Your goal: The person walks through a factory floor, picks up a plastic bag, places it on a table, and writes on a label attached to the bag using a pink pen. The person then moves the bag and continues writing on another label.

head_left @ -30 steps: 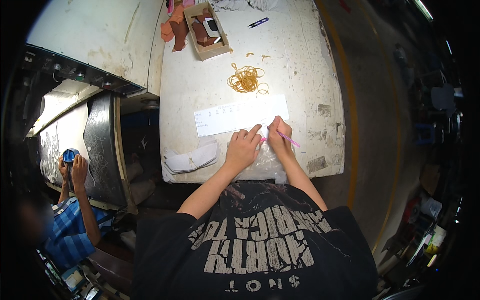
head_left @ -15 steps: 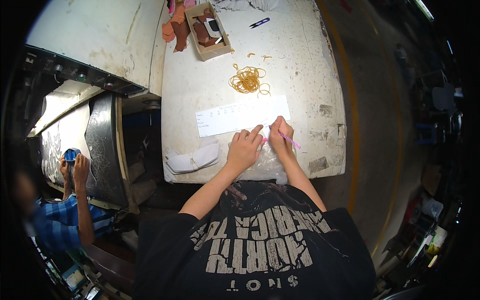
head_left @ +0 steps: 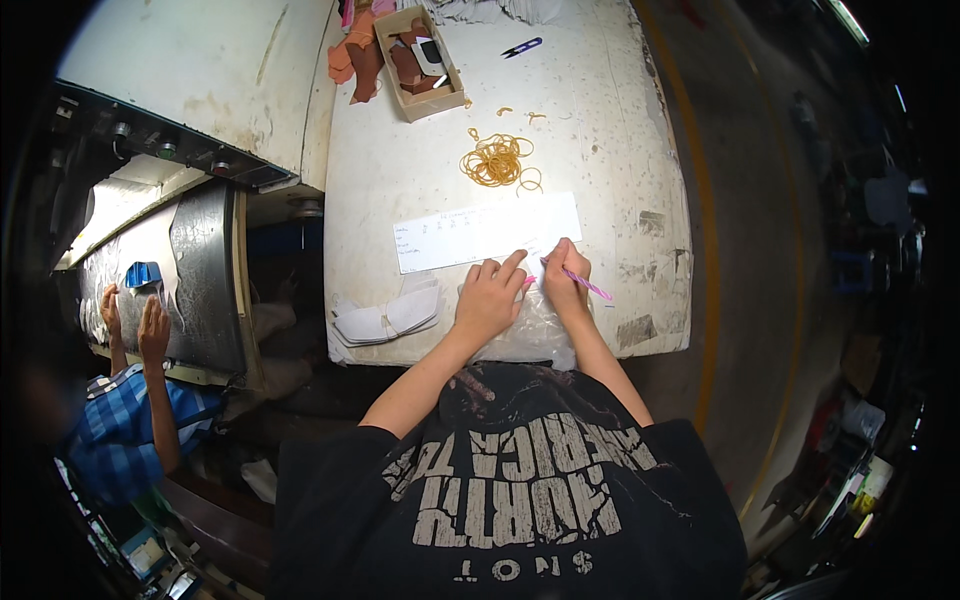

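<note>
Nothing has moved: right hand (head_left: 566,272) grips pink pen (head_left: 585,285), left hand (head_left: 488,298) flat on worn white table (head_left: 600,130).

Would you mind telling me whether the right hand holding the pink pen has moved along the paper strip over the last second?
No. The right hand with the pink pen sits at the same spot by the paper strip's lower edge, below the rubber bands.

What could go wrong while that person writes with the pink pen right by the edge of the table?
The clear plastic bag under both hands hangs over the table edge, so it might slide off. The left hand rests flat near the paper strip, and the right hand holds the pink pen; a slip could smudge or crease that strip. The rubber bands lie loose nearby and could scatter.
</note>
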A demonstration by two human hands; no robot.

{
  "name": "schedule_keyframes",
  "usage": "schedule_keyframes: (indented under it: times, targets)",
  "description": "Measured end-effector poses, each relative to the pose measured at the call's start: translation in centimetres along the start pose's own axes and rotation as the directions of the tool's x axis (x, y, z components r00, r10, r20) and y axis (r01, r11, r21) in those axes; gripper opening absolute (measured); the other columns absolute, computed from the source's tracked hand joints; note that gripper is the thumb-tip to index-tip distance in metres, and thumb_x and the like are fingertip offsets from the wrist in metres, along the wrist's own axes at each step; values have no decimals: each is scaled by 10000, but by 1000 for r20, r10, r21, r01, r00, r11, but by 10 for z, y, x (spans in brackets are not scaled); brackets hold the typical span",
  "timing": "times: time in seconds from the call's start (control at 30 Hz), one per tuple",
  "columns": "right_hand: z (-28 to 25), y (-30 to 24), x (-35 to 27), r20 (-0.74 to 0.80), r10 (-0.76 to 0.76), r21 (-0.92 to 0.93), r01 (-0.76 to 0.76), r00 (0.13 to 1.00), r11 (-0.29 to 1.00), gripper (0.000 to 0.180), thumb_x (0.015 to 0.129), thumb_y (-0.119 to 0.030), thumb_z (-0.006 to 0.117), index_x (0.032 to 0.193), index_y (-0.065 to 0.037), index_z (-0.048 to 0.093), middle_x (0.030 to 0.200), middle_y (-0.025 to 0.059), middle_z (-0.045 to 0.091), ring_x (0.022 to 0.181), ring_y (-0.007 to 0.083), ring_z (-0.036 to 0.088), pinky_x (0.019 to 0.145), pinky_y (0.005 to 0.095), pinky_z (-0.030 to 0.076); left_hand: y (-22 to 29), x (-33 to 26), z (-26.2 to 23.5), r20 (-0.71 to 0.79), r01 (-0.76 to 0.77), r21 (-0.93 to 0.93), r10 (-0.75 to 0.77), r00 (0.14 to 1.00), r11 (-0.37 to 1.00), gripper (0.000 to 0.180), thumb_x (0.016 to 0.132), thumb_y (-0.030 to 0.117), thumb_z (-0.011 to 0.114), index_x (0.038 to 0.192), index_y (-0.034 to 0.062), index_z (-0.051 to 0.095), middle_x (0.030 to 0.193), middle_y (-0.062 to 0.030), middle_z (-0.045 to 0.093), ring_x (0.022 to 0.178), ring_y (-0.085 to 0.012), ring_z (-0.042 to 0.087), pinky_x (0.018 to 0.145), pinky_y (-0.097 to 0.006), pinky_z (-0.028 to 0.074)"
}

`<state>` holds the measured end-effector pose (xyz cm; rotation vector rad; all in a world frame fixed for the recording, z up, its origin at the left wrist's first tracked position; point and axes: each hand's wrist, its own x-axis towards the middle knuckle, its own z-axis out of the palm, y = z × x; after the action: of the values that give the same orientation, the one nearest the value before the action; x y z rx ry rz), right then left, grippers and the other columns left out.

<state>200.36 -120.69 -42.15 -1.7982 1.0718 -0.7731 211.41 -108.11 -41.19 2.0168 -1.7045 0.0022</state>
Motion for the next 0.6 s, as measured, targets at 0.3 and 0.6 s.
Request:
schedule_keyframes:
  times: [0.3,0.6]
  targets:
    - [4,13,0,76,-52,-28,54,996,998,362,1103,-206,483,819,-1,577,656,188,623,578,310,627,573,410,489,0,0,0,14,0,7,0,1000,1000,198,920,245,695,1029,84,656,1396,-34,628,918,-261,580,831,-396,449]
    - [4,15,-1,84,-60,-100,68,995,993,408,1121,-235,446,816,11,564,652,188,624,569,283,613,575,402,486,0,-2,1,64,12,11,-13,998,1000,218,910,246,700,1057,89,660,1430,-42,608,972,-264,578,872,-400,462]
